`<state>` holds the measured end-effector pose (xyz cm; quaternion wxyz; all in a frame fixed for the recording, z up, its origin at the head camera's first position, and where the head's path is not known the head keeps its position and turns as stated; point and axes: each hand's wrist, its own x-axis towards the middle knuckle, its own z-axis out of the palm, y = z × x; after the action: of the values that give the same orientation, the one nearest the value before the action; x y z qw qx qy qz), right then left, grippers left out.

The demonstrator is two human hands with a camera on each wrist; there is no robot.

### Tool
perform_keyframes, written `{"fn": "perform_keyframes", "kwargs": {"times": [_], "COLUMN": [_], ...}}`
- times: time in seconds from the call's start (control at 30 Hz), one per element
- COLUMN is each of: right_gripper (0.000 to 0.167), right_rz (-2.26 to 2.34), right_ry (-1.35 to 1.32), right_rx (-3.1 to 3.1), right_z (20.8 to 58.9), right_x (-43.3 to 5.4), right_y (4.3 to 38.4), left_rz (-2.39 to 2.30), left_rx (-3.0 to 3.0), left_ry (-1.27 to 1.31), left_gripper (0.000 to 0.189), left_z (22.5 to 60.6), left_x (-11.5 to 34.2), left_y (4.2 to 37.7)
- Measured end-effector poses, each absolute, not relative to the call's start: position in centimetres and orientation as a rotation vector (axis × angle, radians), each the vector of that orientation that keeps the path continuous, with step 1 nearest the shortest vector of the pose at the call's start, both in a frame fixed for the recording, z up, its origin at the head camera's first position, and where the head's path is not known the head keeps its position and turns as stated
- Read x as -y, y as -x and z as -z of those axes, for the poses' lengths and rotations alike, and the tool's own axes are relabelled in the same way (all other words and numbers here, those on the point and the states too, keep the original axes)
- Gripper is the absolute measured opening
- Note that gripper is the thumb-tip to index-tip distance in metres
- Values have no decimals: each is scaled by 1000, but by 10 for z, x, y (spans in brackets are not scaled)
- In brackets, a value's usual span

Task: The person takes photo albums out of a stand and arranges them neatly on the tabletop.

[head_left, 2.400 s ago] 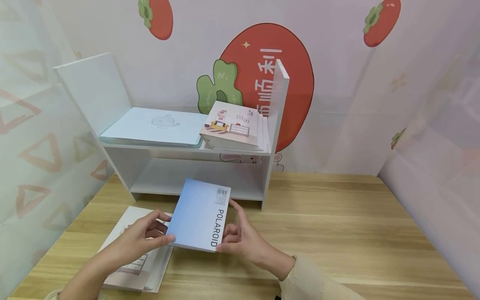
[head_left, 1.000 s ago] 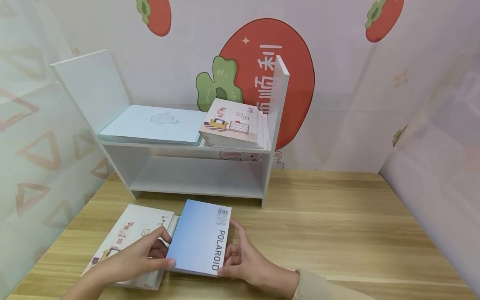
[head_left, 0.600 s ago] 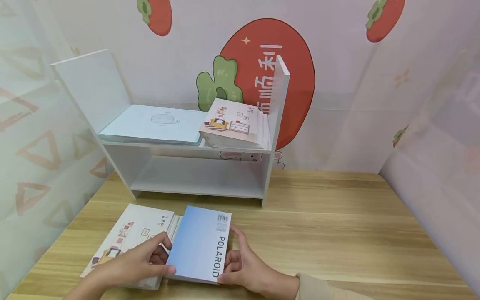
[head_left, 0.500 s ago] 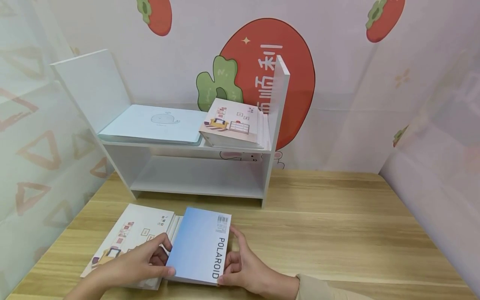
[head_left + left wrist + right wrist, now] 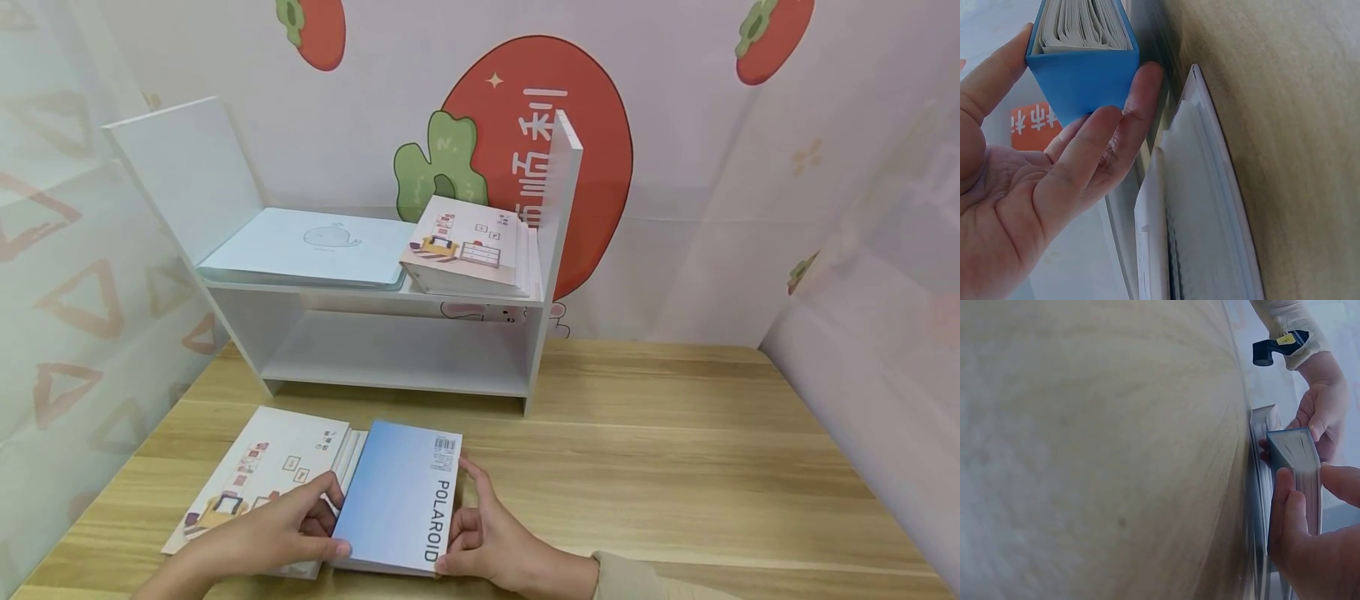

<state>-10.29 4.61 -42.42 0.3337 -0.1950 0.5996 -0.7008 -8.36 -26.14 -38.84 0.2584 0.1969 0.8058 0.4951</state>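
A thick blue-and-white photo album (image 5: 397,500) marked POLAROID is held level between both hands, close over the table. My left hand (image 5: 288,529) grips its left edge, thumb at the near corner. In the left wrist view, the left hand (image 5: 1054,181) has its fingers under the blue spine, with many pages showing. My right hand (image 5: 498,537) grips the opposite edge, thumb at the near right corner and index finger along the side. Partly behind the left hand lies a white album (image 5: 277,450) with a printed room scene.
A two-tier white shelf (image 5: 397,383) stands behind the hands. On its upper board lie a pale blue folder (image 5: 300,250) with a whale drawing and a stack of printed albums (image 5: 465,246). Wooden table (image 5: 675,467) extends to the right.
Both hands have brought the blue photo album down and toward the person, from in front of the lower shelf to beside the white album. In the last half second it has shifted only slightly.
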Motion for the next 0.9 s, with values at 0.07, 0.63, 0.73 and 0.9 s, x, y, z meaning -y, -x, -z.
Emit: {"fn": "perform_keyframes", "kwargs": {"times": [0.07, 0.63, 0.73, 0.9], "right_gripper": [117, 115, 114, 115], "right_rz": [1829, 1837, 1833, 1820], "right_ry": [505, 481, 481, 476], "right_rx": [-1558, -1479, -1473, -1492], "right_z": [425, 427, 427, 427], "right_x": [-46, -46, -46, -46], "right_y": [103, 102, 102, 101], "left_rz": [-1357, -1395, -1368, -1307], "left_rx": [-2165, -2085, -2114, -2186], "left_ry": [-539, -567, -558, -558], "left_gripper": [35, 30, 31, 34], "left_z": [390, 394, 393, 390], "left_x": [261, 263, 263, 263], "left_y": [84, 85, 84, 83]}}
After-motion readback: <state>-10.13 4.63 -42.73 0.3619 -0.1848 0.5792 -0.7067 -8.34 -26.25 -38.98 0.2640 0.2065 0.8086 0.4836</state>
